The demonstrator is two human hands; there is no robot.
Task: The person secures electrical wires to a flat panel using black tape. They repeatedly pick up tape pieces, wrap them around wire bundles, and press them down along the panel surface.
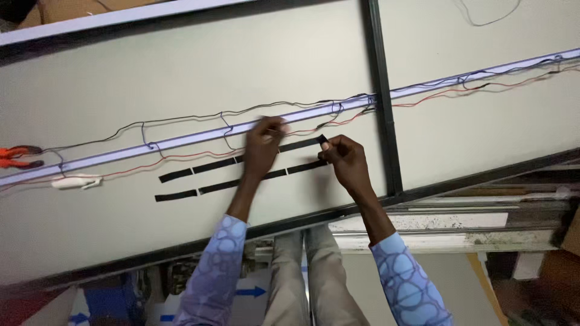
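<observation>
On a large pale panel (151, 66) lie two rows of black tape strips (199, 166). My right hand (344, 160) pinches the raised right end of a black tape strip (300, 145) in the upper row. My left hand (264, 148) holds the same strip further left, fingers closed and blurred near the pale rail (181, 140). Thin black, red and blue wires (181, 118) run along that rail, looped to it in places.
A black frame bar (382, 90) crosses the panel upright to the right of my hands. Orange-handled pliers (15, 157) and a small white object (75, 181) lie at the left. The panel's dark lower edge (181, 249) runs above my legs.
</observation>
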